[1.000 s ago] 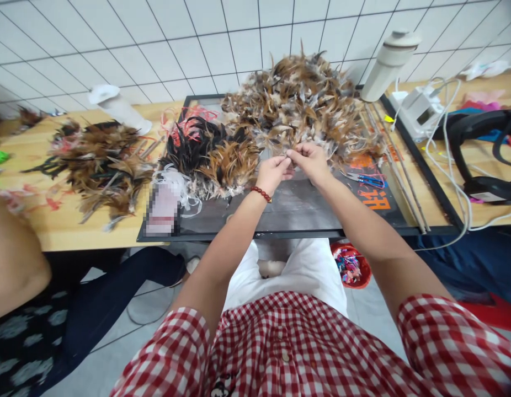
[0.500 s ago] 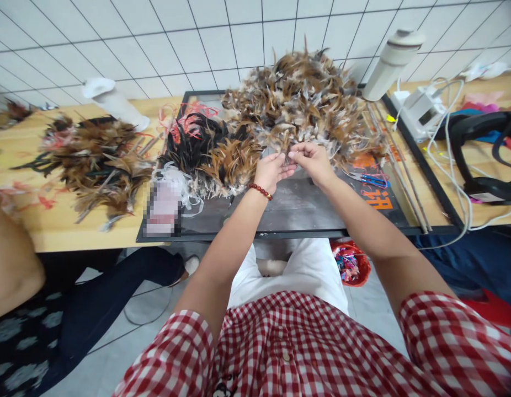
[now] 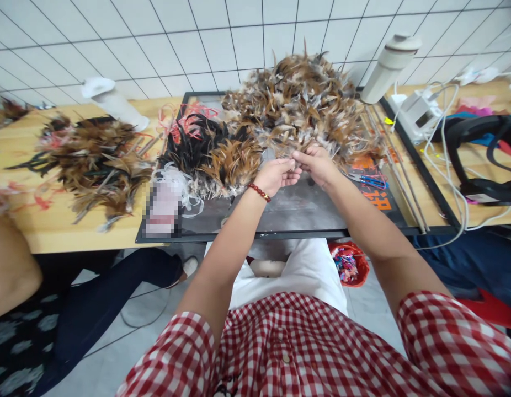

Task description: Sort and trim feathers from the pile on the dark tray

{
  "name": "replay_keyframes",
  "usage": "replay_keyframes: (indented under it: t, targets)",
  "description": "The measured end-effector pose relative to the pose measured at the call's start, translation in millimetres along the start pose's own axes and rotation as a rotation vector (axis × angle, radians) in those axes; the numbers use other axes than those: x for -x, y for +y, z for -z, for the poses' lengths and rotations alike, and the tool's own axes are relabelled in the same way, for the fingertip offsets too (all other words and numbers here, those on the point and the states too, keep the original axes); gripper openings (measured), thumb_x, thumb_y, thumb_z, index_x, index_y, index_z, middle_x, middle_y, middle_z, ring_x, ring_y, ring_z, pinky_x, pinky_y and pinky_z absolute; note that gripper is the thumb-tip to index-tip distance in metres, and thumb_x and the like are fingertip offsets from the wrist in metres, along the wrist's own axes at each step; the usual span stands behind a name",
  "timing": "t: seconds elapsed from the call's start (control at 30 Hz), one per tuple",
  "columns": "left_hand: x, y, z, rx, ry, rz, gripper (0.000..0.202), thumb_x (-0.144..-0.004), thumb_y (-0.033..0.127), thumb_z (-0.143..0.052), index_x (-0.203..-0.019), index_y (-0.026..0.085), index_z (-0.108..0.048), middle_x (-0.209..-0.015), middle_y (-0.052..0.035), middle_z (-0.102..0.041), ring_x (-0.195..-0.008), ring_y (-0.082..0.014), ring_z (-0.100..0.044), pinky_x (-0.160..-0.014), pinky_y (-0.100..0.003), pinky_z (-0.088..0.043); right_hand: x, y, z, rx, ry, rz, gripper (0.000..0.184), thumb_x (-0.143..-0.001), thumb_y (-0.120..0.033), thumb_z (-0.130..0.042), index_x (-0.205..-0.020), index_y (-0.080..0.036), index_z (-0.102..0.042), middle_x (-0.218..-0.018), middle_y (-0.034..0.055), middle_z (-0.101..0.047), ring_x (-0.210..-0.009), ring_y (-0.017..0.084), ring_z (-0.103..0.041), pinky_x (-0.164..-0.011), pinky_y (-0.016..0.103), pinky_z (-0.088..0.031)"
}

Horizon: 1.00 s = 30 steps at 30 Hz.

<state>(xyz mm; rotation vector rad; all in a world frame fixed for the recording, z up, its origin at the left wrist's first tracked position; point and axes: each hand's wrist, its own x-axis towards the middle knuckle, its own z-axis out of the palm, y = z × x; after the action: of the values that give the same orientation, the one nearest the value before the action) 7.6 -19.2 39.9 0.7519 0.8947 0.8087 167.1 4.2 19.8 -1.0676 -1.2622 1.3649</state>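
Observation:
My left hand [image 3: 276, 174], with a red bead bracelet at the wrist, is closed in a pinch. Its fingertips meet those of my right hand [image 3: 319, 165], also pinching, over the dark board [image 3: 297, 207]. Between them is what looks like a small feather, mostly hidden by the fingers. Just beyond my hands rises a big heap of brown and grey feathers [image 3: 301, 105]. Left of my left hand lie a bunch of orange-brown feathers [image 3: 234, 162] and a bunch of black feathers [image 3: 191, 140]. Blue-handled thread snips [image 3: 369, 181] rest right of my right hand.
White ribbon strips [image 3: 193, 193] lie beside a blurred rectangle at left. Another feather pile [image 3: 98, 160] is on the wooden table [image 3: 90, 237], near a co-worker's arm. Thin sticks [image 3: 400, 171], a bottle [image 3: 390, 69], a power strip [image 3: 419, 113] and a black headset-like frame [image 3: 483, 160] are at right.
My fingertips have come closer together and shifted slightly right. The left fingers are curled more beneath the pinch. The piles on the board have stayed as they were.

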Motion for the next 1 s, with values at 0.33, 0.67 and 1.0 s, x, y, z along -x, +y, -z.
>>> replay_keyframes:
  t: [0.33,0.67,1.0]
  targets:
    - [1,3,3.0,0.067,-0.068,0.106,0.025,-0.103,0.031,-0.064,-0.087,0.012,-0.07,-0.069,-0.0026,-0.075,-0.063,-0.0087,-0.071,-0.079,-0.023,-0.06,-3,2,2,-0.04,0.014,0.095,0.061,-0.049,-0.068,-0.099,-0.068,-0.02,-0.067,-0.063,-0.0019,-0.064,-0.055,0.009,-0.052,-0.052,0.023,-0.039]
    - [4,4,0.9,0.044,-0.007,0.036,0.025,-0.105,0.017,-0.056,-0.084,0.012,-0.069,-0.063,0.0025,-0.067,-0.052,-0.0053,-0.064,-0.055,-0.018,-0.049,1,-2,-2,-0.161,-0.059,0.03,0.064,-0.048,-0.064,-0.101,-0.067,-0.021,-0.058,-0.059,-0.0053,-0.06,-0.056,0.008,-0.053,-0.055,0.022,-0.042]
    - [-3,0,15.1,0.066,-0.122,0.095,0.019,-0.103,0.023,-0.062,-0.093,0.013,-0.073,-0.085,-0.0071,-0.082,-0.075,-0.0129,-0.076,-0.083,-0.029,-0.058,-1,1,-1,-0.087,-0.008,0.001,0.051,-0.062,-0.054,-0.097,-0.063,-0.02,-0.058,-0.057,-0.0043,-0.058,-0.054,0.009,-0.05,-0.054,0.023,-0.042]
